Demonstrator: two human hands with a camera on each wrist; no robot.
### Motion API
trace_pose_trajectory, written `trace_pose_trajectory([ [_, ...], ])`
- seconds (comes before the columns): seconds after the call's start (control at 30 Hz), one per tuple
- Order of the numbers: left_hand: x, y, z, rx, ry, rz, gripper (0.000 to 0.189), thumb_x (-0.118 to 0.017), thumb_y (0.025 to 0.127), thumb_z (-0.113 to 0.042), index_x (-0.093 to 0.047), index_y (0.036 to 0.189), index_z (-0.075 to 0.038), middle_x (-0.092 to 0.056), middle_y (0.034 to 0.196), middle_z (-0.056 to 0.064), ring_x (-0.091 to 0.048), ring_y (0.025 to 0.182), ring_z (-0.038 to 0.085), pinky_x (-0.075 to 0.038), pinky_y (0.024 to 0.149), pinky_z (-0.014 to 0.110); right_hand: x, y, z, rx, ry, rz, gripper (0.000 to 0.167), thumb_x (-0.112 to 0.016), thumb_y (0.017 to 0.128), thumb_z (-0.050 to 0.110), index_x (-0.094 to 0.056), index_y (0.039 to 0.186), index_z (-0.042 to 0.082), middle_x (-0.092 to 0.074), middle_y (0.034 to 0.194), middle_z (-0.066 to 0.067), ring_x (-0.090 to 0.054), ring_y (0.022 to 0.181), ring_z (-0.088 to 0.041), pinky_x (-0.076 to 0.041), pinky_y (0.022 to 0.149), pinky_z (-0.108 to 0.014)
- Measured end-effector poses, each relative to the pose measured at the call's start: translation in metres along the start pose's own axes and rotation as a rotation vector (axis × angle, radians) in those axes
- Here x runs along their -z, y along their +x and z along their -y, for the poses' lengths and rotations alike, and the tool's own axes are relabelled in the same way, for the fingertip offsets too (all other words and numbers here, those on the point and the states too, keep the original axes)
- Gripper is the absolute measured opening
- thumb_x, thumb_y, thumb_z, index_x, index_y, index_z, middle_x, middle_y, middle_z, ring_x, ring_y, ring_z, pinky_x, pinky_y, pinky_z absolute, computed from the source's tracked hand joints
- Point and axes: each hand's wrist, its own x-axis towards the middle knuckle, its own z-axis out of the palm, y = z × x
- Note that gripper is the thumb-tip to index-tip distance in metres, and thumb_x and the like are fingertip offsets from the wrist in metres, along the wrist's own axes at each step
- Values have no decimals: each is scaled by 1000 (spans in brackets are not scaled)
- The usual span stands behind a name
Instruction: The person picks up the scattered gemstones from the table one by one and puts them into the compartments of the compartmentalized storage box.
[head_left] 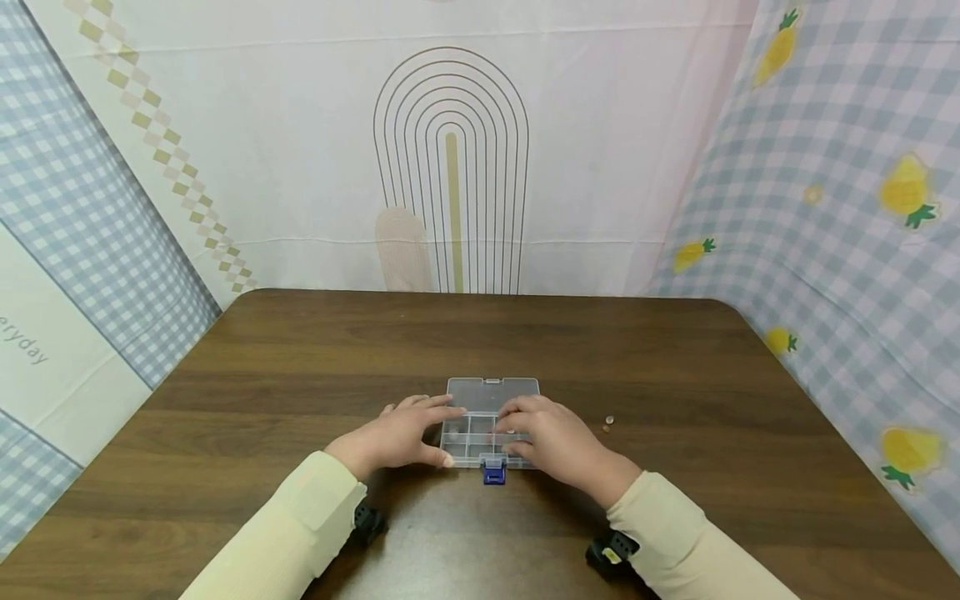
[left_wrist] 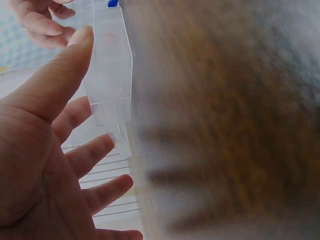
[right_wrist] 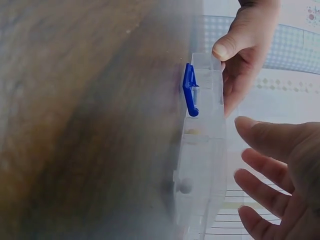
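Observation:
A clear plastic compartment box (head_left: 481,457) lies on the table with its lid (head_left: 487,395) folded back, away from me. Its blue latch (head_left: 493,474) hangs down at the front. My left hand (head_left: 401,437) holds the left end, thumb on the near corner and fingers toward the hinge side. Over the right-hand compartments is my right hand (head_left: 558,437), fingers spread and slightly bent, nothing between thumb and fingers in the right wrist view. Through the box wall show a dark round piece (right_wrist: 185,186) and a yellowish one (right_wrist: 193,131).
Two small bead-like pieces (head_left: 609,420) lie on the brown wooden table (head_left: 337,350), to the right of the box. A patterned white cloth (head_left: 600,150) hangs behind the table, with blue checked cloth (head_left: 840,275) at the sides.

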Motion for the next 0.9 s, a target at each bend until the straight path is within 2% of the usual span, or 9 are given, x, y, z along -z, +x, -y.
trace_pose_trajectory([
  [0.17,0,0,-1,-4,-4,2,70,-73,83,-41,-46,146,-23,-32,156,7,-25,141,40,-18,104,72,4,-1,1,-32,0,-11,31,-78,81,22,-74,111,15,-61,126,-6,-58,115,-26,-47,93,-47],
  [0.4,-1,1,0,-2,3,-5,70,-74,83,-41,-47,145,-23,-33,155,7,-26,141,40,-19,104,71,11,-4,-1,-82,2,-84,39,-80,79,27,-72,116,15,-58,132,-6,-54,122,-29,-43,98,-53],
  [0.67,-1,1,0,-2,0,-11,70,-75,82,-40,-48,144,-23,-34,155,7,-26,141,40,-18,104,71,19,-11,-11,-116,42,-178,47,-82,77,28,-70,120,14,-58,133,-5,-53,122,-29,-42,98,-54],
  [0.9,-1,0,0,-10,-12,-13,70,-75,82,-39,-48,144,-22,-33,155,7,-25,142,40,-17,105,71,22,-18,-20,-201,148,-183,46,-81,79,24,-69,121,11,-56,135,-6,-50,125,-30,-44,97,-51],
])
